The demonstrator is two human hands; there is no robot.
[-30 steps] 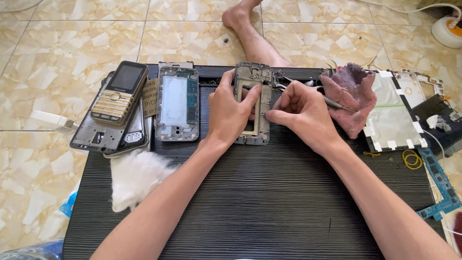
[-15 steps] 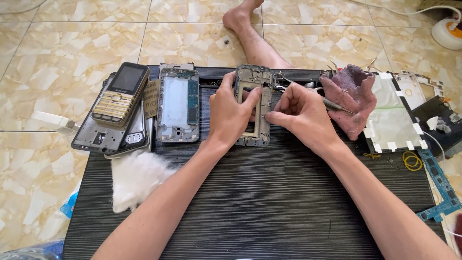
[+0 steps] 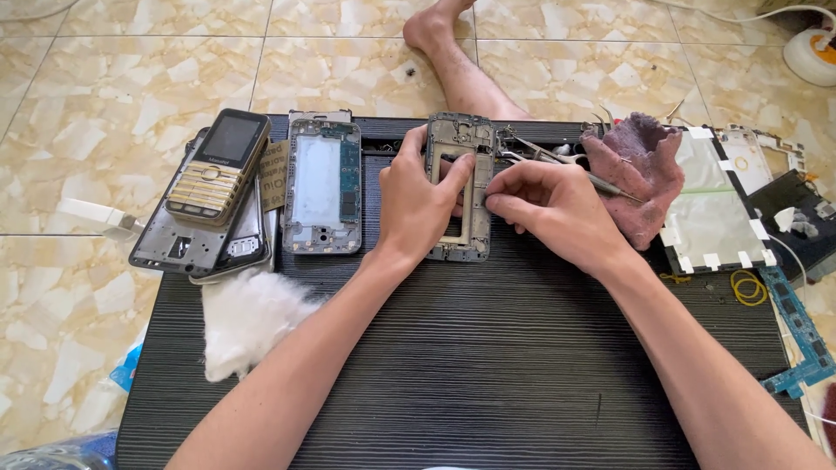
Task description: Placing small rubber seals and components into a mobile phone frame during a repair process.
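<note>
As hands [image 3: 488, 204] bend, phone frame [image 3: 460, 139] pinned

Both forearms are bare with no sleeves, watch or rings on either grip; one foot [image 3: 433, 24] is bare too.

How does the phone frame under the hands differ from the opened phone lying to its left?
The phone frame is a bare shell with open cutouts; the opened phone is filled with a silver plate and circuit board. The left hand and right hand hold the frame; the opened phone lies untouched. Both lie flat on the black table.
</note>
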